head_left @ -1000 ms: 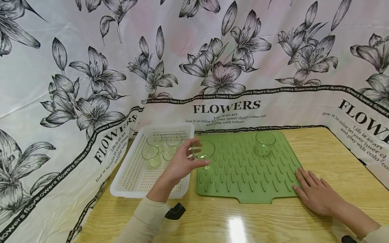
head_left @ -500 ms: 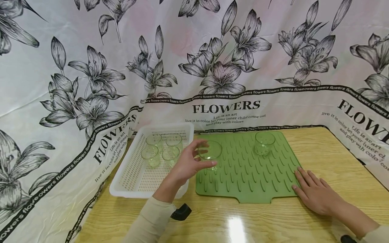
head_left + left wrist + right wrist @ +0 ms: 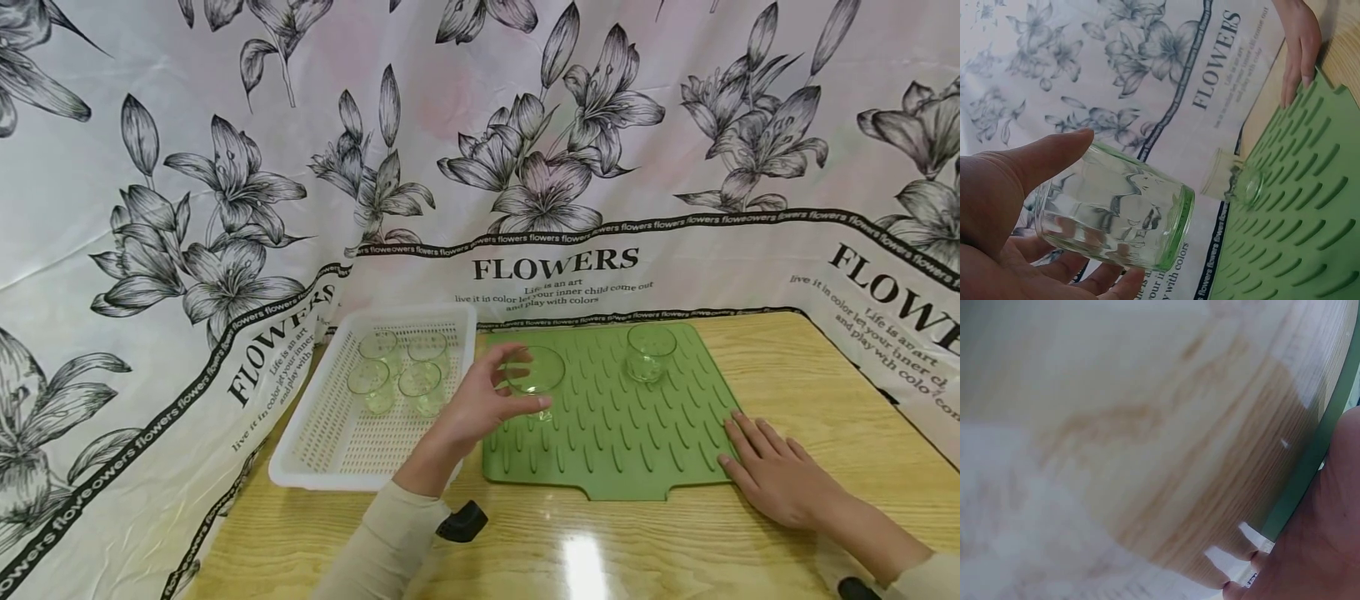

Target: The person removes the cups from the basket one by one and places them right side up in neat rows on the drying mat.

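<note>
My left hand (image 3: 483,400) grips a clear drinking glass (image 3: 1116,209), thumb on one side and fingers on the other. In the head view that glass is over the left part of a green ridged draining mat (image 3: 600,454). A second glass (image 3: 650,354) stands near the mat's back right corner. Flat at the mat's right edge rests my right hand (image 3: 783,475), its fingers straight and the tips touching the edge. To the left, a white perforated plastic basket (image 3: 300,454) holds several more glasses (image 3: 371,387).
Basket and mat lie side by side on a light wooden table (image 3: 525,550). A white cloth (image 3: 555,283) printed with flowers and lettering hangs behind the table and along both sides. The mat has a short tab (image 3: 628,492) at its front edge.
The left hand has moved to the right with its glass, from beside the basket's edge to farther over the mat. My right hand stays in place.
</note>
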Tool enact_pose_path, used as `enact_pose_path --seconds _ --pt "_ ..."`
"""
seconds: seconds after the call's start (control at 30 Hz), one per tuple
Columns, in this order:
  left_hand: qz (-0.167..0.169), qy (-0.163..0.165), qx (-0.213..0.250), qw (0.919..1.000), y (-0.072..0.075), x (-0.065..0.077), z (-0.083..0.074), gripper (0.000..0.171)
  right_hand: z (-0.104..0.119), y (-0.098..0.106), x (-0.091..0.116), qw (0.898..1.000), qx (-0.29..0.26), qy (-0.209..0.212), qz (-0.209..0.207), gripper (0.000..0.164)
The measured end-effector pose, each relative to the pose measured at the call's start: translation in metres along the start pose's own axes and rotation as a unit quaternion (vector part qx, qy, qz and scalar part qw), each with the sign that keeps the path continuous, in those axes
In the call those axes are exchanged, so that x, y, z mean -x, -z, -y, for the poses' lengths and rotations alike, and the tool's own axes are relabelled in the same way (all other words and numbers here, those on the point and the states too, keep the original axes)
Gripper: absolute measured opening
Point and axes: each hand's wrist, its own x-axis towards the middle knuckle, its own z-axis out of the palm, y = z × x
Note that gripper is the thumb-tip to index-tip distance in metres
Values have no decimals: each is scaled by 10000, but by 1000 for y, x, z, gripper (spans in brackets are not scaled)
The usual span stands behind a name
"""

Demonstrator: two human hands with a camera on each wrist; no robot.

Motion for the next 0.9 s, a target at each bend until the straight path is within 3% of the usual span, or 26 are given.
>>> enact_pose_path --seconds 0.5,0.9 --pt "118 180 150 9997 -15 -9 3 81 -2 -4 0 10000 15 59 -67 69" --pt "219 64 92 9997 -25 -15 3 81 -2 -2 1 10000 -18 34 10 69"
